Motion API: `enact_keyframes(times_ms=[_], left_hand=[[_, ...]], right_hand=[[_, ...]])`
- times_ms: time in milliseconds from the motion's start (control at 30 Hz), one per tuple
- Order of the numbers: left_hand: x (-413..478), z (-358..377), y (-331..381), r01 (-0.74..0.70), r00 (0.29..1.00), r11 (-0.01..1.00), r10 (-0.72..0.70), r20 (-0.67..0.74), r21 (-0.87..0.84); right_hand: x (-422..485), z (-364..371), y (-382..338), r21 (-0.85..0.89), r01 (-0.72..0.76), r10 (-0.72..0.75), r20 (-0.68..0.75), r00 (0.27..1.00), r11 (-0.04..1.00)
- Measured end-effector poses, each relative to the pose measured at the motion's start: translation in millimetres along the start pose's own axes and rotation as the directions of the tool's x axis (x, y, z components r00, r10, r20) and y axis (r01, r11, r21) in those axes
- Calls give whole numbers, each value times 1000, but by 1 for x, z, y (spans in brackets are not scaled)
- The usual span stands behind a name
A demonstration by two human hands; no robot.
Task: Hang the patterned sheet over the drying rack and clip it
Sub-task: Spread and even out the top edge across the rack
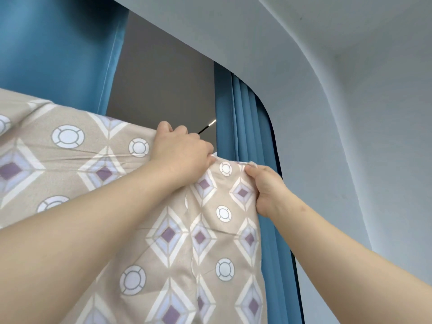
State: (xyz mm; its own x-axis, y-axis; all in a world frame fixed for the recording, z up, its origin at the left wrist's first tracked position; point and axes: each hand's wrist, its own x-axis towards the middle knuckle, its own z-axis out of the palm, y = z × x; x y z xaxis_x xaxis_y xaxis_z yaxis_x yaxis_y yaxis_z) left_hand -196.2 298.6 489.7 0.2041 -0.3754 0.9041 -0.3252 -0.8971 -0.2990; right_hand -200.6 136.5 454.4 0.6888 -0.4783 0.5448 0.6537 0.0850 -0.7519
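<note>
Patterned sheet [145, 230] hangs before blue curtains [247, 160], gripped by both hands.

One patterned sheet [70, 160] toward eight o'clock, one left hand [182, 150], one right hand [268, 188], two blue curtains, left curtain [58, 54] at ten o'clock, right curtain [254, 141] at four

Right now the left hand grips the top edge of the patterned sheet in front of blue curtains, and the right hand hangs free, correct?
Not quite. The right hand is not free: it pinches the patterned sheet at its upper right corner. The rest holds: the left hand grips the top edge, with the blue curtains behind. The head view shows this.
</note>
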Motion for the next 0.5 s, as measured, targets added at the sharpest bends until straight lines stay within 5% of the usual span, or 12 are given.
enact_keyframes(times_ms=[500], left_hand=[[41, 7, 83, 14, 994, 936, -52, -98, -351]], right_hand=[[-1, -72, -42, -61, 205, -214, -236, 948, 977]])
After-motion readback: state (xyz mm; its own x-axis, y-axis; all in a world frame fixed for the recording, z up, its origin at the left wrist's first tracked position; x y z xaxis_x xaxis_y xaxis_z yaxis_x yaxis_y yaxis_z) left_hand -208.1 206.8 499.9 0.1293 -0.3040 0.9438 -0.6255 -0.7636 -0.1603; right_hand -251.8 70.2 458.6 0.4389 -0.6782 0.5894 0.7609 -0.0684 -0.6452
